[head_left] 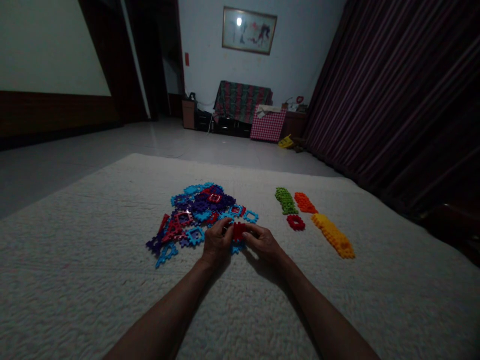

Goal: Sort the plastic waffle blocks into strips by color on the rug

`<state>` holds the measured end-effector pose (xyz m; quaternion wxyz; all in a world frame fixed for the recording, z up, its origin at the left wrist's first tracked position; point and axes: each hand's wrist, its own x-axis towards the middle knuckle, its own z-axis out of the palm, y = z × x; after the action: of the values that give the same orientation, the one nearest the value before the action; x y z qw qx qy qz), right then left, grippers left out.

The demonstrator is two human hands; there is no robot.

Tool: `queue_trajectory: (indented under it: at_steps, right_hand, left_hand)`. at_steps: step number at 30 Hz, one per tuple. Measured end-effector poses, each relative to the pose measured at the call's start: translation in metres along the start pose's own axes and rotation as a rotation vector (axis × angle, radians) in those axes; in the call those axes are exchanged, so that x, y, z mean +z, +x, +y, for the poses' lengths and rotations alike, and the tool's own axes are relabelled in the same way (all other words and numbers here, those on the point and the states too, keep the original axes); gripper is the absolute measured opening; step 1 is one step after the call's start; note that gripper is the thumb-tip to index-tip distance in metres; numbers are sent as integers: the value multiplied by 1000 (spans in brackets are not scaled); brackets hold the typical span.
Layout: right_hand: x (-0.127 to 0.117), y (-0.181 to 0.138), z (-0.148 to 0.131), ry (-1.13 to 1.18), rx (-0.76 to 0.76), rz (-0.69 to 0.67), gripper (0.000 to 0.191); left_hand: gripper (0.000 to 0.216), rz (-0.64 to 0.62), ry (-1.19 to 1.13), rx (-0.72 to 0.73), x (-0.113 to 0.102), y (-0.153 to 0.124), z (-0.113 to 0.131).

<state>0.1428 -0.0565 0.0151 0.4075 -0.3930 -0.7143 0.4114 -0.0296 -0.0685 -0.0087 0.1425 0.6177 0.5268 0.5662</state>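
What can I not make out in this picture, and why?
All in the head view:
Red notched plastic piece: sides partly covered by left hand and right hand.
Heap of blue, purple and red notched plastic pieces: lower ones covered by upper ones.
Rectangular framed wall picture: details too small, with glare.
Dark purple pleated curtain: cut off by top and right edges.

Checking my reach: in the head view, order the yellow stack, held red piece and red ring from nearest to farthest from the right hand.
1. Held red piece: touching the right hand.
2. Red ring: right of that hand.
3. Yellow stack: farther right.
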Motion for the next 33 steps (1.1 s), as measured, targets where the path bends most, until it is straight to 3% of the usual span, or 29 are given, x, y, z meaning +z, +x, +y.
queue_trajectory:
  at_steps: [4,7,12,15,19,28,33]
  right_hand:
    - [-2,1,6,-70,-17,167,27]
    - [-10,0,6,-298,-102,308,22]
    - [-26,-4,1,-724,-245,407,13]
    - [-27,-7,-2,-800,-257,318,8]
    - [-24,-9,0,-778,-235,157,12]
    - [-27,-7,10,-756,-185,112,10]
    - [-32,-6,9,-684,-199,94,14]
  left_hand:
    - [24,-19,1,21,0,0,0]
    - [27,-38,73,54,0,-1,0]
    - [30,-227,255,201,0,-8,0]
    - [38,-315,329,296,0,-14,1]
    - [35,-289,360,305,0,-15,2]
    - [31,-167,430,251,4,-13,-3]
    - [28,-164,430,267,5,-14,-4]
